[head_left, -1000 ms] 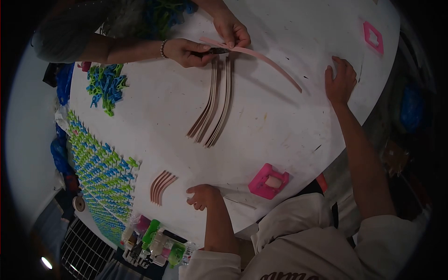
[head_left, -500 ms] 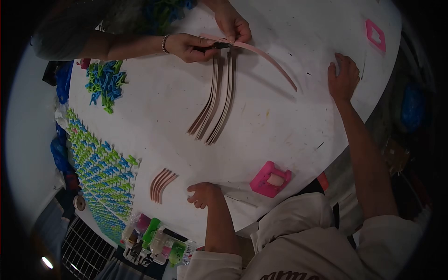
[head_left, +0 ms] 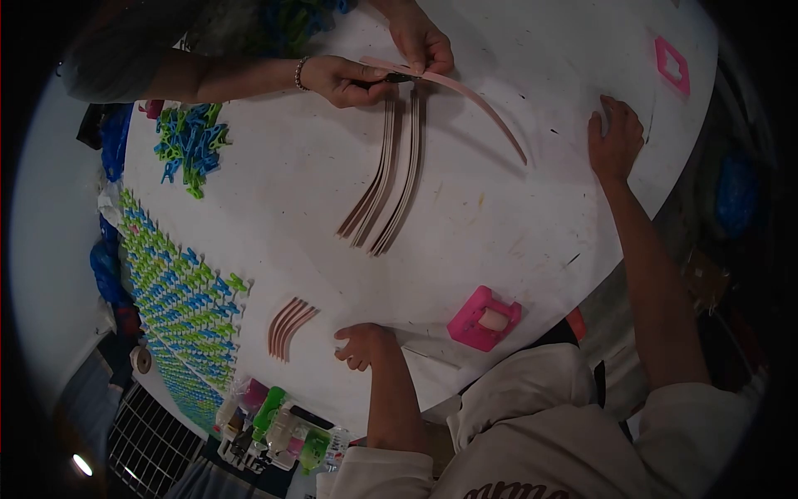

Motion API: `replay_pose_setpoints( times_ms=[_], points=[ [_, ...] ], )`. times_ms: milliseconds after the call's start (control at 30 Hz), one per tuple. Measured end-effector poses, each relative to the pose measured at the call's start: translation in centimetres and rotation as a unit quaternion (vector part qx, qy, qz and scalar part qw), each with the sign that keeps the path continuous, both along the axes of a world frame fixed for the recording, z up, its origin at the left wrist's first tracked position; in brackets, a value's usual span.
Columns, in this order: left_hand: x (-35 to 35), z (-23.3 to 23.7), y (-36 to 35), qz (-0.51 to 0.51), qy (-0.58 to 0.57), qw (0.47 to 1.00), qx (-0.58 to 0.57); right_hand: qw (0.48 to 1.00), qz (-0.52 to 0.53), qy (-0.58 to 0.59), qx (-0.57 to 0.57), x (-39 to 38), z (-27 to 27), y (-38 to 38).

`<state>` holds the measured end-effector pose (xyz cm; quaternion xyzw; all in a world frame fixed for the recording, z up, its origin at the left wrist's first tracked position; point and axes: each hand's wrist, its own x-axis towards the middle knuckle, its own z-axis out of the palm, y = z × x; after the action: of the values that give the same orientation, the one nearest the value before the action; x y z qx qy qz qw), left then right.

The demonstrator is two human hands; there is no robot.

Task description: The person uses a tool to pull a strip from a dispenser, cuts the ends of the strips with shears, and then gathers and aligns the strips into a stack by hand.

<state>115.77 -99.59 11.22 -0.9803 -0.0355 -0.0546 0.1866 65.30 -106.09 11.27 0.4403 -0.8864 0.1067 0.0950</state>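
My left hand (head_left: 367, 345) rests on the white table (head_left: 499, 224) with loosely curled fingers, a little apart, and nothing visible in them. Just left of it lies a small group of short curved brownish-pink strips (head_left: 291, 328). Farther right, my right hand (head_left: 616, 140) lies on the table with its thumb spread and holds nothing. Across from me, a co-worker's hands (head_left: 349, 81) hold a long pinkish strip (head_left: 486, 108) and a small dark object (head_left: 401, 77) too small to name. Two bundles of long curved strips (head_left: 405, 187) lie below those hands.
A pink tape dispenser (head_left: 484, 319) stands near my body. A flat pink frame (head_left: 672, 66) lies at the far right. Loose blue and green clips (head_left: 191, 145) are heaped at the left, above dense rows of clips (head_left: 187, 312). Bottles (head_left: 270, 413) crowd the near left edge.
The whole view has shifted very slightly. My two hands keep their poses, and the co-worker still holds the long strip.
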Motion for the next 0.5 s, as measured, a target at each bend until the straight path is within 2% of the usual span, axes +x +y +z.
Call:
replay_pose_setpoints(
  times_ms=[67, 100, 333, 433, 500],
  points=[
    [-0.9, 1.1, -0.7, -0.002, -0.001, 1.0, 0.001, 1.0, 0.0, -0.005, 0.002, 0.0, 0.1, 0.0],
    [-1.5, 1.8, -1.1, -0.009, 0.045, 0.997, 0.061, 1.0, -0.001, -0.009, 0.004, 0.0, 0.1, 0.0],
    [-1.9, 2.3, -1.5, -0.004, 0.052, 0.997, 0.053, 1.0, -0.001, -0.005, 0.0, 0.1, 0.1, 0.0],
    [-0.6, 0.6, -0.6, 0.015, 0.013, 1.0, -0.015, 1.0, 0.005, -0.007, -0.006, 0.0, 0.1, 0.0],
    [-1.4, 1.6, -1.1, 0.011, 0.022, 1.0, 0.001, 1.0, 0.001, -0.01, -0.002, 0.1, 0.1, 0.0]
  ],
)
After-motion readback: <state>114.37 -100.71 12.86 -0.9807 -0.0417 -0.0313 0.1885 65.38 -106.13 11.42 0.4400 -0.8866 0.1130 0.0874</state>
